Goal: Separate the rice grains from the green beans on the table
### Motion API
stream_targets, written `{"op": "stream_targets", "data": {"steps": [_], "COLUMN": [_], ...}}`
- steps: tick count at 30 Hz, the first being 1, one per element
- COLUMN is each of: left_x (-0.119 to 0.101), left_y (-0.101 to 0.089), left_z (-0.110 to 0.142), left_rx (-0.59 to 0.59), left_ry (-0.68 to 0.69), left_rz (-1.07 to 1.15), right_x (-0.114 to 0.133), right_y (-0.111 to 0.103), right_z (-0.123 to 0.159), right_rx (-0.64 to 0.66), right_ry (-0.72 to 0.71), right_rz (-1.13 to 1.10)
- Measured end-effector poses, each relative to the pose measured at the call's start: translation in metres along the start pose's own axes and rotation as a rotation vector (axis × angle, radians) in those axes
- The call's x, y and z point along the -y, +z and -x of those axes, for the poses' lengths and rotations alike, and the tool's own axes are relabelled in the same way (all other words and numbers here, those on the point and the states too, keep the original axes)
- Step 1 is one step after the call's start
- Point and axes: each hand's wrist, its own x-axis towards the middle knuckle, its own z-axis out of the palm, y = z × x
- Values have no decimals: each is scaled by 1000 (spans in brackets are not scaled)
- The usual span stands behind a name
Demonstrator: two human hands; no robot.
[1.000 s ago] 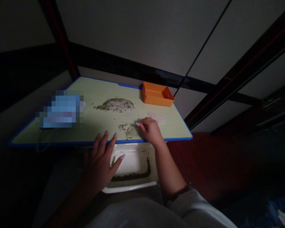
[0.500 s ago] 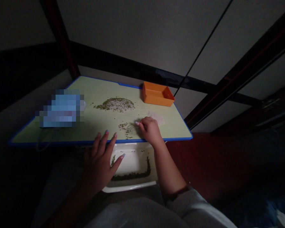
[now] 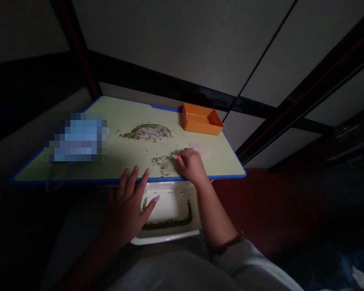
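My right hand [image 3: 191, 165] rests on the pale green table [image 3: 124, 155], fingers curled, fingertips touching a small scatter of green beans [image 3: 159, 163]. A little heap of white grains [image 3: 200, 148] lies just behind that hand. My left hand [image 3: 128, 206] lies with fingers spread over the table's front edge and the rim of a white tray [image 3: 170, 210] held below the table. The tray holds a line of green beans. A bigger mixed pile of beans and grains [image 3: 148, 132] sits at the table's middle.
An orange box [image 3: 201, 119] stands at the far right corner of the table. A blurred blue object [image 3: 79, 139] lies at the left. Dark frame bars and a pale wall rise behind. To the right, dark red floor.
My right hand has crept slightly away from me along the table, pushing at the scattered beans. The left hand and the tray have stayed put.
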Motion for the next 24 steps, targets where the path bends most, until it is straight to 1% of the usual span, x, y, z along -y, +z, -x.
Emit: {"op": "stream_targets", "data": {"steps": [13,24], "left_x": [0,-5], "left_y": [1,-4], "left_z": [1,1], "left_rx": [2,27], "left_ry": [-12,-39], "left_rz": [-9,-6], "right_x": [1,12], "right_y": [0,1], "right_z": [-1,-3], "right_rx": [29,61], "right_ry": [-33,-74], "right_rz": [-32,73]}}
